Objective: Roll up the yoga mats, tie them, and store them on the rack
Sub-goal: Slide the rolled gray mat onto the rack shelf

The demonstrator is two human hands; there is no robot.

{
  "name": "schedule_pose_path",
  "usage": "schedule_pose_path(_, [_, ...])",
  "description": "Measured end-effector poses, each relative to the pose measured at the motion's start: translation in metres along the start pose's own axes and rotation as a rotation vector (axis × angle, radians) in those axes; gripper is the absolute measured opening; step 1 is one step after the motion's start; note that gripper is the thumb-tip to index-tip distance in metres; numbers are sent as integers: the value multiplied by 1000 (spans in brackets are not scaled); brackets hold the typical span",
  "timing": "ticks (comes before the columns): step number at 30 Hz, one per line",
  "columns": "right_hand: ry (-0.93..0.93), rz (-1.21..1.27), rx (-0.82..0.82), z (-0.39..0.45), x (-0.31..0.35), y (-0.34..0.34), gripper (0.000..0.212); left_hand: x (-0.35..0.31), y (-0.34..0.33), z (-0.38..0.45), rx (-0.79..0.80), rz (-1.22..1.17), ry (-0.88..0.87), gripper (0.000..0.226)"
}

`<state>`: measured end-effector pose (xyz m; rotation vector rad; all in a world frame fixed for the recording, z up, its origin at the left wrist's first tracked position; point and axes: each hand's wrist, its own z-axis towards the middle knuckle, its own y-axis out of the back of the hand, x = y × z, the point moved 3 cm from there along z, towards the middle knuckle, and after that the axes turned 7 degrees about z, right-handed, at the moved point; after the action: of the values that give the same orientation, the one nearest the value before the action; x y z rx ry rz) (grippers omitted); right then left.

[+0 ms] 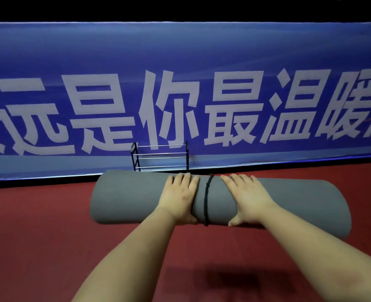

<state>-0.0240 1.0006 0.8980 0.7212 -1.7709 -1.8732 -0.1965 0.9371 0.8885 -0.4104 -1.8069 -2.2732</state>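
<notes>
Two bare forearms reach forward over a dull red floor (pixel 38 225) that looks like flat carpet or matting. Between the hands is a rolled grey mat (pixel 136 199), a thick, smooth foam cylinder lying crosswise, held up off the floor. A black cord (pixel 206 199) circles its middle. The left hand (pixel 181 197) wraps the roll just left of the cord, fingers over the top and thumb underneath; the right hand (pixel 246 198) clasps it the same way just right of the cord. Beyond the mat stands a small rack (pixel 161 158) with a black frame and thin silvery metal rails in tiers; nothing lies on the rails. Behind it hangs a wide blue banner (pixel 180 53) of smooth fabric with large white characters.
</notes>
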Motion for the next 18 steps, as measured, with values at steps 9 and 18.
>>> schedule_pose_path(9, [-55, -36, 29, 214, -128, -35, 127, 34, -92, 243, 13, -20, -27, 115])
schedule_pose_path(18, [-142, -23, 93, 400, -272, -64, 129, 48, -166, 479, 50, -85, -130, 113])
